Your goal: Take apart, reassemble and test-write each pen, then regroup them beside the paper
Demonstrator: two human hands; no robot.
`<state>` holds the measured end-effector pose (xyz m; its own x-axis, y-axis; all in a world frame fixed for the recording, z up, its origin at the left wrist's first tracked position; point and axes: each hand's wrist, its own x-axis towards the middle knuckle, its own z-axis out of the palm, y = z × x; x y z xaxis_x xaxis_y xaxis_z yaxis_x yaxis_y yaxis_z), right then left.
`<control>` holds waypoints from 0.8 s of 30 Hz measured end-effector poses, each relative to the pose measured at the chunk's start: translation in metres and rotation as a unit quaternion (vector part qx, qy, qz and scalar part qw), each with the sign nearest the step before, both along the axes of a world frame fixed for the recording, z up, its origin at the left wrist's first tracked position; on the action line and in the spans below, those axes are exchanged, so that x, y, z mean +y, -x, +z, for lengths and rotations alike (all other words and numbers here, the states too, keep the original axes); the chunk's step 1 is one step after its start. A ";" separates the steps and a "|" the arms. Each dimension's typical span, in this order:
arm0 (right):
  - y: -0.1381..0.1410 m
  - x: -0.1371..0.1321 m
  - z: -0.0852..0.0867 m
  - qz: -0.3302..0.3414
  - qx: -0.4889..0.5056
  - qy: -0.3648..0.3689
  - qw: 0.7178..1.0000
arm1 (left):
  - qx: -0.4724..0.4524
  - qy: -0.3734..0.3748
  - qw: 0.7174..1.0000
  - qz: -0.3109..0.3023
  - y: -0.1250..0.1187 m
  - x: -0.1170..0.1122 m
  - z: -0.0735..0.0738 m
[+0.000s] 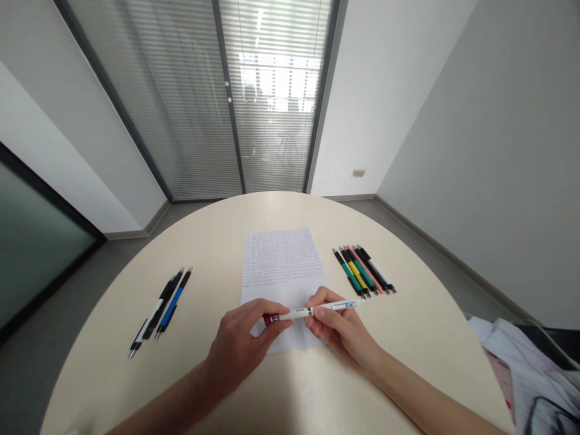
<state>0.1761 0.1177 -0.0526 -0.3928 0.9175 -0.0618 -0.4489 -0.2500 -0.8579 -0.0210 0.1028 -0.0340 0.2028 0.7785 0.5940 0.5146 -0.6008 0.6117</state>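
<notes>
My left hand and my right hand both pinch a white pen that lies nearly level above a handwritten sheet of paper. The left fingers close around its dark-tipped end, and the right thumb and fingers grip it near the middle. Part of the barrel is hidden by my fingers. The sheet lies on a round cream table. Several black and blue pens lie to the left of it, and several pens with green, yellow, pink and white bands lie side by side to the right.
A pile of white cloth or clothing sits beyond the table's lower right edge. Behind the far rim stands a glass door with blinds. Grey floor surrounds the table, with white walls on both sides.
</notes>
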 end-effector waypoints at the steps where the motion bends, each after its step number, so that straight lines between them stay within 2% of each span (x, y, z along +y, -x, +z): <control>1: 0.000 0.000 0.000 0.003 -0.003 -0.006 1.000 | 0.005 0.003 1.000 0.002 0.000 0.000 0.000; 7: -0.003 -0.001 0.000 0.016 -0.020 -0.054 0.998 | 0.026 0.039 0.999 -0.011 0.002 -0.003 0.002; 13: -0.004 0.000 -0.002 0.025 -0.015 -0.083 0.996 | 0.027 0.141 0.988 -0.051 0.002 -0.003 0.002; 20: -0.002 0.000 -0.002 0.015 -0.002 -0.048 0.999 | -0.003 0.029 0.999 -0.017 0.000 0.001 0.000; 24: -0.002 0.000 0.000 0.022 -0.005 -0.057 0.998 | 0.012 0.068 0.997 -0.021 0.002 -0.001 0.002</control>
<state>0.1785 0.1172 -0.0525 -0.4329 0.9007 0.0381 -0.4306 -0.1694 -0.8865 -0.0226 0.1014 -0.0319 0.2497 0.8420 0.4783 0.5056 -0.5346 0.6772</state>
